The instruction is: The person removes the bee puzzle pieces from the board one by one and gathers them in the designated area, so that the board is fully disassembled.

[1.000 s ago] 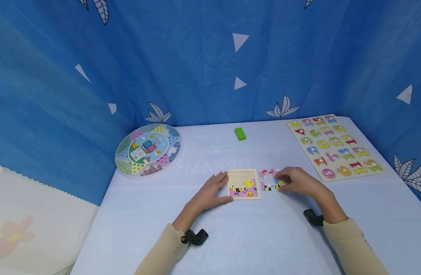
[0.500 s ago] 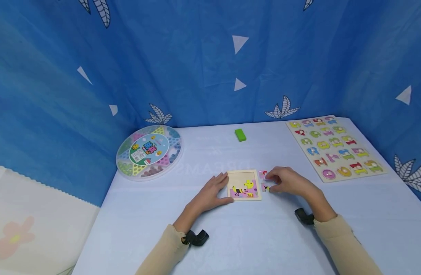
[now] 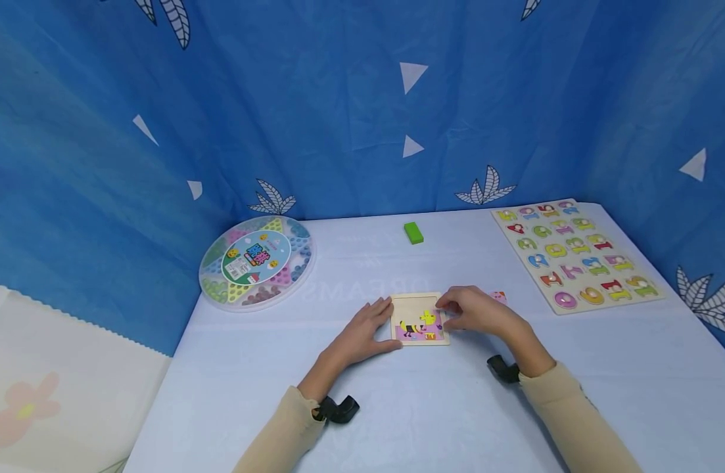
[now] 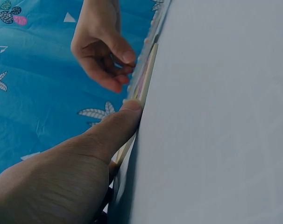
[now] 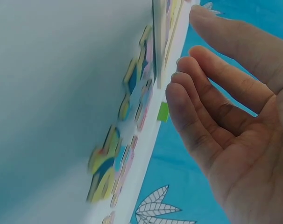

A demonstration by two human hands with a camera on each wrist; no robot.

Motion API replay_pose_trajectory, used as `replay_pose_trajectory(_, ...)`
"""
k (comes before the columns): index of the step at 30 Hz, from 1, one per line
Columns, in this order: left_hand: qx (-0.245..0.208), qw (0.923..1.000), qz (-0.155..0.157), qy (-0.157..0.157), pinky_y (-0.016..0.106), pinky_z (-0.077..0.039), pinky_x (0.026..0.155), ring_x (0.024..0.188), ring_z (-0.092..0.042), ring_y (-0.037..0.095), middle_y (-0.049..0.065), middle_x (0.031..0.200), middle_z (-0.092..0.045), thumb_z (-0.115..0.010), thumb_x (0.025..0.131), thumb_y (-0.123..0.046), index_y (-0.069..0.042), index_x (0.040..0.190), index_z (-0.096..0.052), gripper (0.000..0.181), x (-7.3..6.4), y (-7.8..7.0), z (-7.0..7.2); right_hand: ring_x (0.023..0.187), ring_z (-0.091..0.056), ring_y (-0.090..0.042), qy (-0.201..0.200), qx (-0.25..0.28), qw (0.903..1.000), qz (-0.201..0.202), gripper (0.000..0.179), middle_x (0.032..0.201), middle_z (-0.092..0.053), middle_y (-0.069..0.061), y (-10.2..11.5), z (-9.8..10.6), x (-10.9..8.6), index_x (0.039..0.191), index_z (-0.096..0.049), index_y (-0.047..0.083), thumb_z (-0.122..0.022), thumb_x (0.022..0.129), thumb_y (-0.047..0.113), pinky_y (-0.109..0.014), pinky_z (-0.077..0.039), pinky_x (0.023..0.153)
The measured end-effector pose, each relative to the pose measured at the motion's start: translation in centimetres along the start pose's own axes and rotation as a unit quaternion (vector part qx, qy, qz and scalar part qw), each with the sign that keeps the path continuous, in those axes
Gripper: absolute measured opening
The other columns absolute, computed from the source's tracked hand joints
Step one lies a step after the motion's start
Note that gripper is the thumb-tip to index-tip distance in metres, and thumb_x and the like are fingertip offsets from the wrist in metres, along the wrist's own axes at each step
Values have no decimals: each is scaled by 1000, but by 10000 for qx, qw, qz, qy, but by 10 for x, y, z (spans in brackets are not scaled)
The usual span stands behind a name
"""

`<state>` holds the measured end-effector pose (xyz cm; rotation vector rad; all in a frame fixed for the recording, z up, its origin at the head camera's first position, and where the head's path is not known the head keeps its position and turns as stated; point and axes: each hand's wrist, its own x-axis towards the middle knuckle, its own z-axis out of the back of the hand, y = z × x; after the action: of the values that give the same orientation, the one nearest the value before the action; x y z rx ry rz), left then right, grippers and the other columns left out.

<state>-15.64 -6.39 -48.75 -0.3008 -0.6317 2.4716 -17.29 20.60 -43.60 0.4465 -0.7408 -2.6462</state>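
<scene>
A small square wooden puzzle frame (image 3: 416,296) lies on the table, its picture part-filled with yellow, black and pink pieces along the bottom and right. My left hand (image 3: 369,332) rests against its left side, fingers straight, thumb at the lower left corner. At the frame's right edge hovers my right hand (image 3: 472,310); its fingers are loosely bent, with a gap to the thumb and nothing between them in the right wrist view. Loose puzzle pieces (image 5: 104,164) lie beside the frame, mostly hidden under this hand in the head view; one pink piece (image 3: 498,297) shows behind it.
A green block (image 3: 413,232) sits near the back edge. Back left is a round Chinese checkers box (image 3: 257,261) with coloured marbles. A wooden number board (image 3: 575,256) lies at the right. Blue curtain (image 3: 350,105) hangs behind the white table (image 3: 433,414).
My right hand has moved left, from over the loose pieces to the frame's right edge, so the pieces nearest the frame are now covered. My left hand and the frame have stayed put.
</scene>
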Motion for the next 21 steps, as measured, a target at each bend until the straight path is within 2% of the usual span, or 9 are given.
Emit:
replay_pose_trajectory(4,-34,10000,62,28,40,-16,125,152,-16,18,1,164,-20,-65,88,-53,-10,153,-29,86,1,1,-1,86,-52,-16,74,8,10000,-18,36,93,-63,1,4,-2,4,110,-71,9,-83,77,17,-27,-51,75)
replay_pose_trajectory(16,-26,10000,-11,-2,40,-17,125,152,-16,18,1,164,-20,-64,89,-54,-10,153,-29,85,1,3,-2,80,-51,-15,140,-43,9999,84,36,87,-60,1,12,-6,14,108,-71,8,-84,76,17,-25,-48,68)
replay_pose_trajectory(21,-66,10000,6,-9,40,-17,125,152,-16,18,0,164,-20,-64,89,-54,-10,153,-29,85,1,3,-3,81,-51,-15,207,-41,9998,-33,35,87,-60,0,12,-8,18,108,-71,8,-83,76,16,-25,-48,70)
